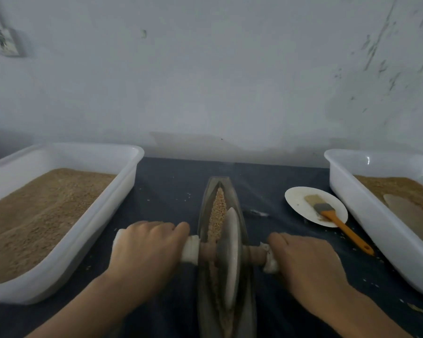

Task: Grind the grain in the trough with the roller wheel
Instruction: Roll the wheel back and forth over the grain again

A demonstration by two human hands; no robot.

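A long, narrow boat-shaped trough [238, 211] lies lengthwise on the dark table, running away from me. Tan grain [218, 211] fills its groove, mostly in the far half. The roller wheel [228, 254], a pale stone disc on a wooden axle, stands upright in the groove around the trough's middle. My left hand [144, 250] grips the cloth-wrapped left end of the axle. My right hand [305, 259] grips the wrapped right end. Both hands sit level with each other on either side of the trough.
A large white tub [122, 189] of tan grain stands at the left. Another white tub [357, 206] with grain stands at the right. Between it and the trough lies a white plate [300, 203] carrying an orange-handled brush [337, 220]. Loose grains dot the dark cloth. A wall rises behind.
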